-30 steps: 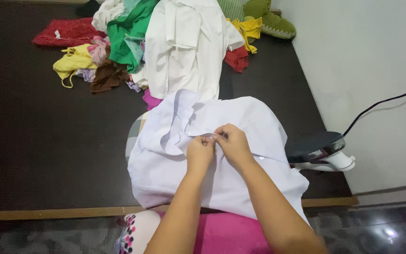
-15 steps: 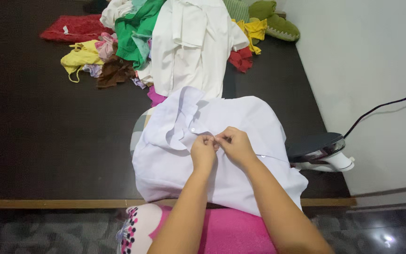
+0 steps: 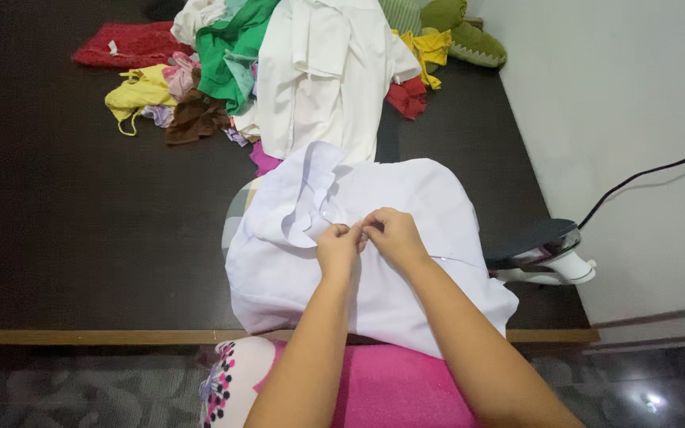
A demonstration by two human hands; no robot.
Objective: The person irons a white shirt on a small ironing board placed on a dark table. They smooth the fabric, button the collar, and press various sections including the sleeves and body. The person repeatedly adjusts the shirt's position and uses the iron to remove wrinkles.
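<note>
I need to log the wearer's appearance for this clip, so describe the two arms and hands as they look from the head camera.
Both forearms are bare up to the bottom edge of the picture: no sleeves, gloves, watch or bracelet show. The left hand and right hand are bare too, with no rings visible, and the nails are too small to judge. Below the arms, bright pink clothing covers the lap.

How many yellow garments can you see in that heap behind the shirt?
2: one yellow garment at the heap's left edge beside the brown cloth, another yellow garment at its right by the green plush. More may be buried.
</note>
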